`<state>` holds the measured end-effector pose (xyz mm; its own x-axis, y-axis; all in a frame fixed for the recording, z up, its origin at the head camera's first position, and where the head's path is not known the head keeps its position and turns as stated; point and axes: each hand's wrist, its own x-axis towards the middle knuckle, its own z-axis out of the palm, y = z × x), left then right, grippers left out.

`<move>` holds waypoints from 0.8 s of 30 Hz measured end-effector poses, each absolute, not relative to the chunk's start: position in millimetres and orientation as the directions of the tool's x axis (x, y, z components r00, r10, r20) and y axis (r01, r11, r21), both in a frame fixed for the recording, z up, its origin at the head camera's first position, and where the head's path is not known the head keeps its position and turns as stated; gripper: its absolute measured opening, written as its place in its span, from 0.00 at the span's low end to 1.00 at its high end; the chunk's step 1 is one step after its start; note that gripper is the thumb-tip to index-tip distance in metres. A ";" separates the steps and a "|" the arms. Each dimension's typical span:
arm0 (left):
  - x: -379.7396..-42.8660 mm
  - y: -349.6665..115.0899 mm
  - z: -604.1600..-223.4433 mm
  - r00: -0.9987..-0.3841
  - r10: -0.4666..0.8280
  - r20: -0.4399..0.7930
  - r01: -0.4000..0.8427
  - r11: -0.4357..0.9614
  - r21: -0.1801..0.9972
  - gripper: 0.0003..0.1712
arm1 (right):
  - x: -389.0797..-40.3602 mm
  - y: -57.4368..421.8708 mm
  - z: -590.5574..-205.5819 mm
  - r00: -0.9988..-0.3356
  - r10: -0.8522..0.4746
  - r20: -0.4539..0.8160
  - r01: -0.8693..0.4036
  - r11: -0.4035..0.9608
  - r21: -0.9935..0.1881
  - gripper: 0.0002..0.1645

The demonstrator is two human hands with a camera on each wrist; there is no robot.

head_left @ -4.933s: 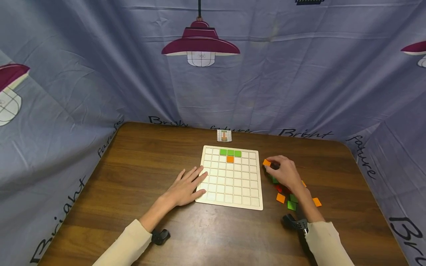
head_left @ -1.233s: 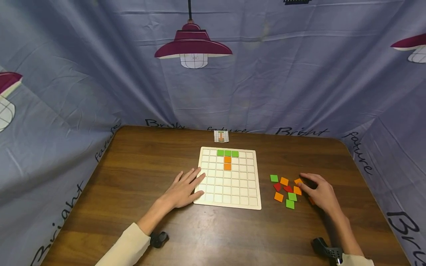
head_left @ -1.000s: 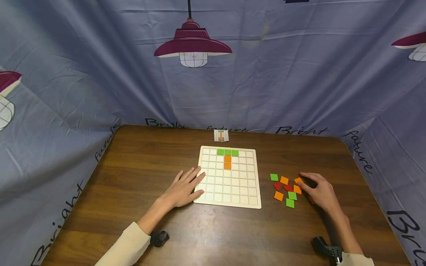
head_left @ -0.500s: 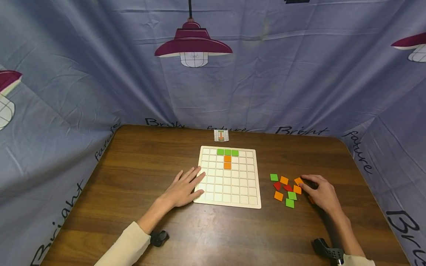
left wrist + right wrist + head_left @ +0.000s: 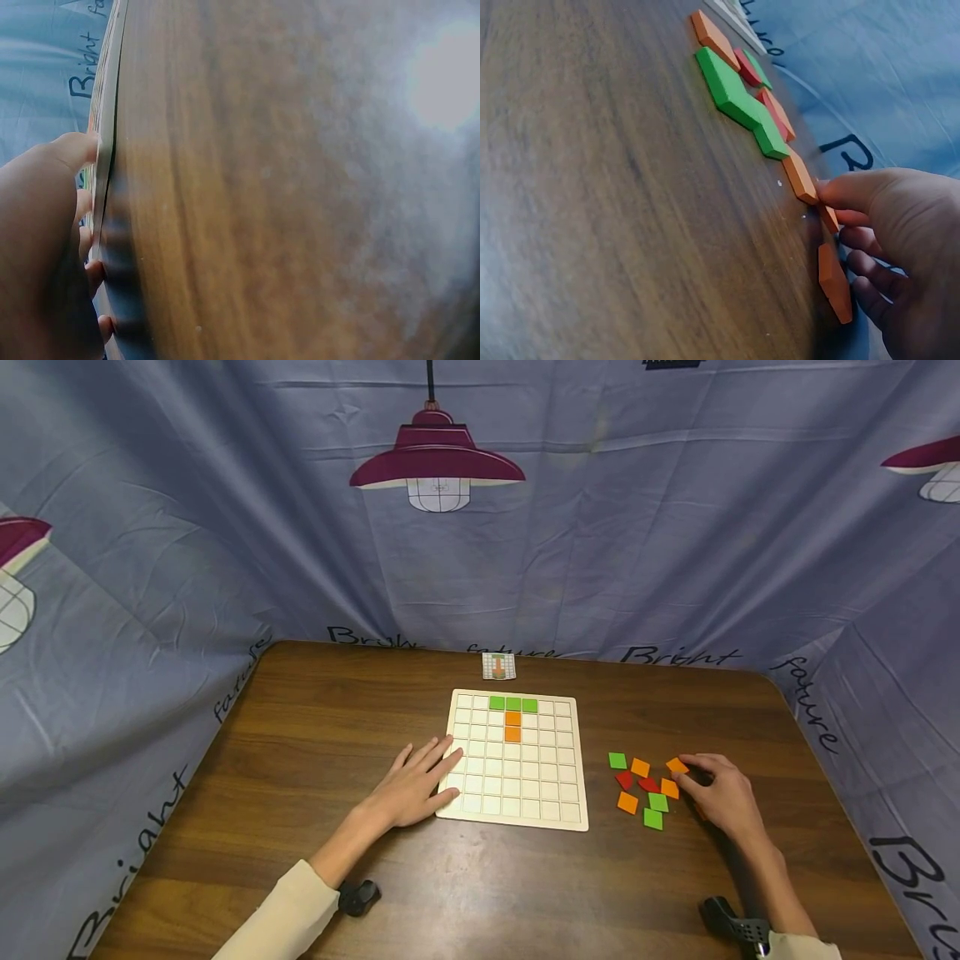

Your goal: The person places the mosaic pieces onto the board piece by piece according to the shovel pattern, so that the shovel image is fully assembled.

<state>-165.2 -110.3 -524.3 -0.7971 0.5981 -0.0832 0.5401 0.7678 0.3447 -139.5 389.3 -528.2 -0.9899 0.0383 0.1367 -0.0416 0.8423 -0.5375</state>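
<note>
Lying spread across the left edge of the board (image 5: pixel 529 777), your left grip (image 5: pixel 409 789) clasped nothing. Further right, beside the loose tiles (image 5: pixel 627 802), your right grip (image 5: pixel 722 793) pinched an orange tile (image 5: pixel 677 766), probably light, stiff and smooth, so opposite edges offered the surest hold.

A partly hidden orange tile (image 5: pixel 829 218) was pinched between the thumb and fingers of the right hand (image 5: pixel 919 236); a separate orange piece (image 5: pixel 832 281) was positioned beside the lower fingers. Green tiles (image 5: pixel 724 86) and red tiles (image 5: pixel 748 67) were distributed across the wooden tabletop (image 5: pixel 630 187), which was backed by blue lettered cloth (image 5: pixel 892 82).
</note>
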 end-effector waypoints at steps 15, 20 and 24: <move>-165.4 -111.3 -525.6 -0.795 0.602 -0.073 0.545 0.761 0.351 0.38 | -143.4 385.2 -521.7 -0.995 0.017 0.099 -0.037 0.854 -0.519 0.22; -164.9 -111.1 -525.2 -0.796 0.601 -0.072 0.544 0.763 0.349 0.38 | -149.8 373.1 -515.8 -0.994 0.000 0.108 -0.059 0.840 -0.540 0.22; -164.7 -110.2 -524.7 -0.799 0.597 -0.075 0.541 0.768 0.344 0.38 | -157.3 358.2 -509.7 -0.988 -0.046 0.146 -0.120 0.826 -0.551 0.21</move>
